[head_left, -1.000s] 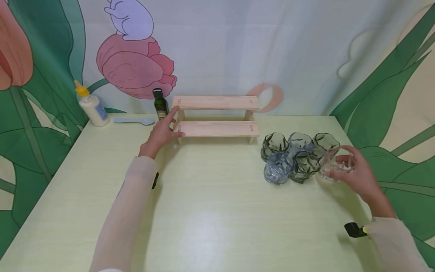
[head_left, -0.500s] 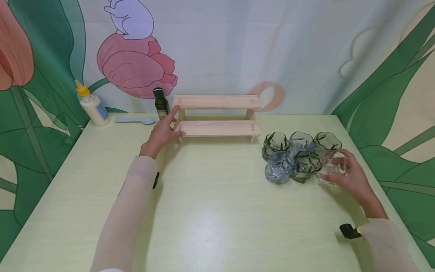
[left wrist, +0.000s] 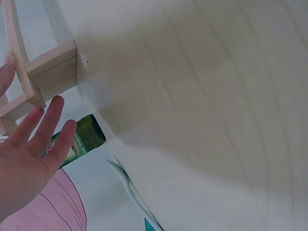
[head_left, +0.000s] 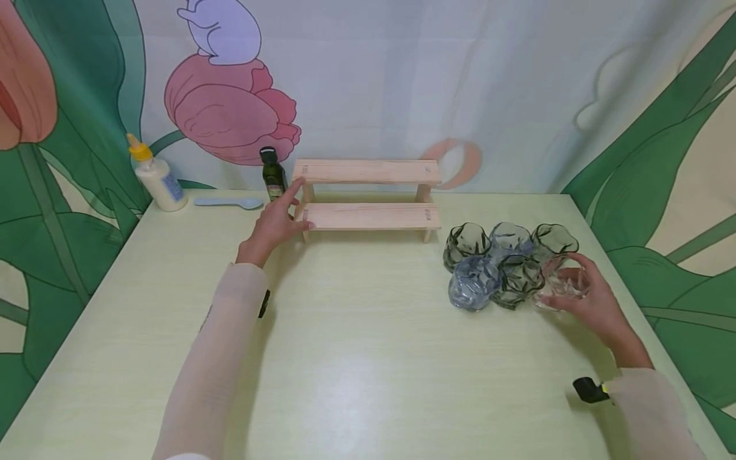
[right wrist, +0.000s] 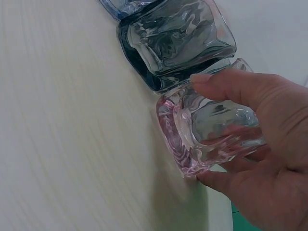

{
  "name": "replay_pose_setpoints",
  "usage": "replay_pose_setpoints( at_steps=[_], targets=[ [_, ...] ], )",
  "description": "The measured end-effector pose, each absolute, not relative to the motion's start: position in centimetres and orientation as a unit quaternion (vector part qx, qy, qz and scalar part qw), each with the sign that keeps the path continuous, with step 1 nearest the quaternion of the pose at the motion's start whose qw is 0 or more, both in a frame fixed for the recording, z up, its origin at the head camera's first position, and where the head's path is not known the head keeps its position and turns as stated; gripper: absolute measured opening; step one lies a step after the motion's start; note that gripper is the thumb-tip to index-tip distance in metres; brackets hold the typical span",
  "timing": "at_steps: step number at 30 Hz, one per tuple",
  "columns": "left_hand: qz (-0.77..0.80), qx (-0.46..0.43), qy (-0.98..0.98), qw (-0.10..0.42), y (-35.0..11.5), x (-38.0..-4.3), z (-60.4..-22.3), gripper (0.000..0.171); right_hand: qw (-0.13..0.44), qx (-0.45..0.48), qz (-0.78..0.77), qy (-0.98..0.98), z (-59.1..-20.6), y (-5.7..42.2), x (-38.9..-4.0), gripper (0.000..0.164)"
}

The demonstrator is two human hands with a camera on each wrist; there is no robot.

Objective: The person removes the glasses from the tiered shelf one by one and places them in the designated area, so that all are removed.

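Note:
My right hand (head_left: 598,303) grips a clear, faintly pink wavy glass (right wrist: 180,132), thumb on one side and fingers on the other. The glass stands at the right end of the front row, right against a grey-green glass (right wrist: 178,38). Two blue glasses (head_left: 473,284) and two more grey-green ones (head_left: 467,246) complete the cluster. My left hand (head_left: 271,227) touches the left end of a two-tier wooden shelf (head_left: 368,217), its fingers spread and fairly straight in the left wrist view. Just behind those fingers is a dark green bottle (left wrist: 86,139), partly hidden.
A white glue bottle (head_left: 161,185) with a yellow cap stands at the back left corner. Beside it lies a pale blue spoon (head_left: 227,203). A printed curtain (head_left: 368,83) hangs behind the table (head_left: 356,358).
My right hand has shifted slightly left with the clear glass, bringing it closer to the front grey-green glass. My left hand keeps its place at the shelf.

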State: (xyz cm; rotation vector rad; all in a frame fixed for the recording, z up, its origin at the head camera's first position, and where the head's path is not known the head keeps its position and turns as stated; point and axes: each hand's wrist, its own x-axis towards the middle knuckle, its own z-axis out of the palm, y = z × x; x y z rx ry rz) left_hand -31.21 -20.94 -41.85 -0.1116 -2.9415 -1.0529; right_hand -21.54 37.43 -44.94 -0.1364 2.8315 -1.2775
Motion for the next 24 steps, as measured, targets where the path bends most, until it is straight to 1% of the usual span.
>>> replay_pose_setpoints(
  at_steps=[6,17,24],
  targets=[
    [-0.337,-0.034,-0.941,0.006,-20.9,-31.2,-41.8,0.098,0.035,-0.048,-0.409,0.911,-44.9,37.5,-21.6,0.103],
    [-0.339,-0.038,-0.940,0.005,-20.9,-31.3,-41.8,0.098,0.045,-0.040,-0.432,0.900,-44.6,37.3,-21.4,0.107],
    [-0.335,-0.034,-0.942,0.002,-20.9,-31.3,-41.9,0.097,0.053,-0.043,-0.413,0.908,-43.8,37.7,-21.2,0.111]
  ],
)
